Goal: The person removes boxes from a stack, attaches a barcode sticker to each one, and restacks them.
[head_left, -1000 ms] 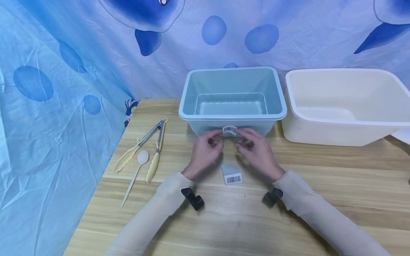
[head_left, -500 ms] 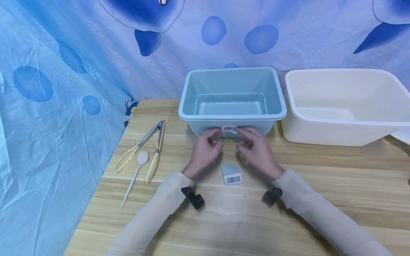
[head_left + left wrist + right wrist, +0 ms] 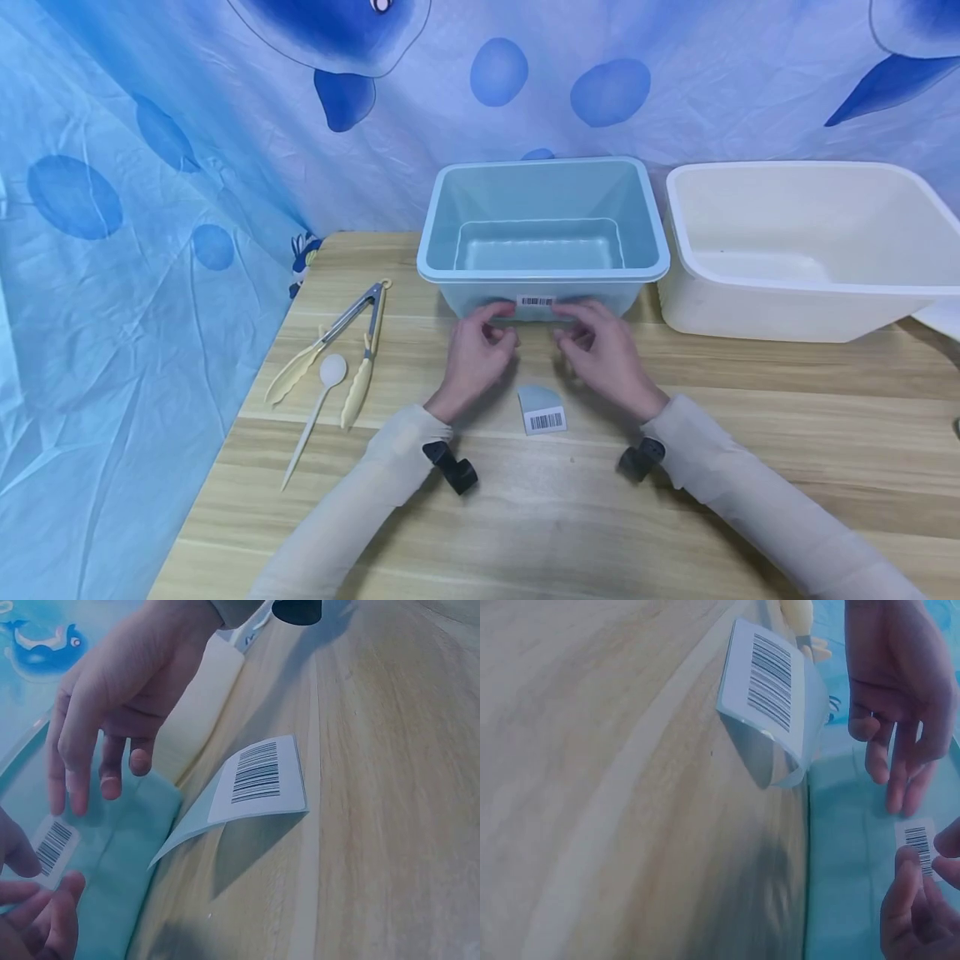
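Note:
A white barcode label [image 3: 536, 301] lies flat against the front wall of the light blue bin [image 3: 480, 292]. My left hand [image 3: 478, 354] has its fingertips at the label's left end. At the right end are the fingertips of my right hand [image 3: 606, 354]. The right wrist view shows the left hand [image 3: 900, 697] with its fingers extended to the label's edge; in the left wrist view the right hand [image 3: 124, 682] reaches down likewise. On the table between the wrists, a second barcode label [image 3: 545, 419] sits on a curled piece of backing paper [image 3: 196, 825].
A larger white bin [image 3: 772, 312] stands right of the blue one. Kitchen tongs [image 3: 362, 387] and a white spoon [image 3: 332, 371] lie on the wooden table [image 3: 480, 542] at left. A blue patterned curtain [image 3: 225, 108] hangs behind and on the left.
The label, bowed between the fingertips a second ago, now lies flat and straight on the bin's front. The left fingertips have drawn slightly left and down from its end.

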